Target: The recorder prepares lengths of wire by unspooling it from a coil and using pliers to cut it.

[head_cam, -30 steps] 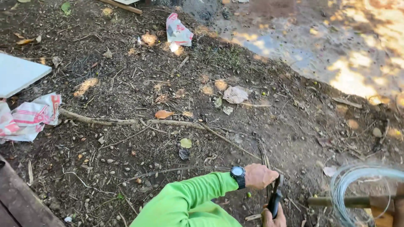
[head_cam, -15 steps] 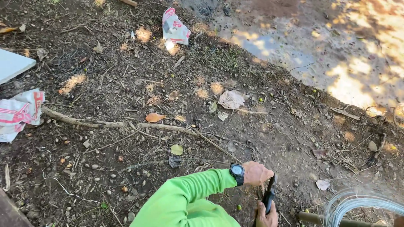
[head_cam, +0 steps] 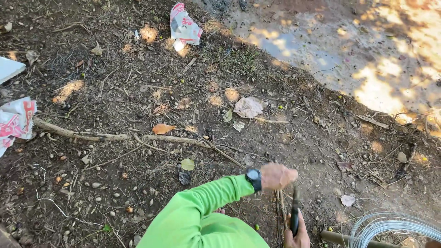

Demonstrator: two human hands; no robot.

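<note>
Down near the lower edge of the view, the left hand (head_cam: 278, 176), in a bright green sleeve (head_cam: 202, 206) with a black wristwatch (head_cam: 253, 178), is blurred, with its fingers curled closed over the top of some thin sticks (head_cam: 279, 209) that stand in the dirt; whether they actually grip the sticks cannot be told. Just below it, the right hand (head_cam: 296, 234) has its fingers wrapped around a dark-handled tool (head_cam: 294, 216), held roughly upright beside the sticks. To the right of both hands lies a coil of pale wire (head_cam: 390, 226) with a brown wooden handle (head_cam: 342, 239) running beneath it. The ground (head_cam: 115, 183) is dark soil strewn with pebbles, dry leaves and twigs; a long fallen branch (head_cam: 82, 135) lies across it on the left. A red-and-white crumpled wrapper (head_cam: 183, 25) sits near the top, another (head_cam: 16, 121) at the left edge, and a shallow puddle (head_cam: 321, 46) spreads at upper right.
</note>
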